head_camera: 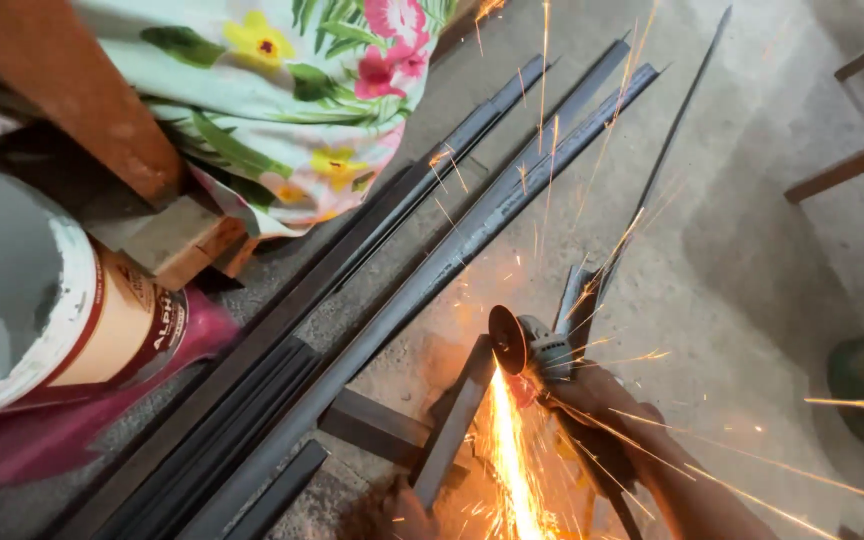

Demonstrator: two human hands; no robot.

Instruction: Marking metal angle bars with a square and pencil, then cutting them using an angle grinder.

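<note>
My right hand grips an angle grinder whose dark disc bites into a short steel bar lying on the concrete floor. A bright stream of sparks shoots down toward me, with thinner streaks flying up and to the right. My left hand is barely visible at the bottom edge, resting by the near end of that bar; whether it presses on the bar is unclear.
Several long steel bars lie diagonally across the floor. A white paint bucket stands at left beside wooden blocks, a rusty beam and floral cloth. Wooden legs stand at right.
</note>
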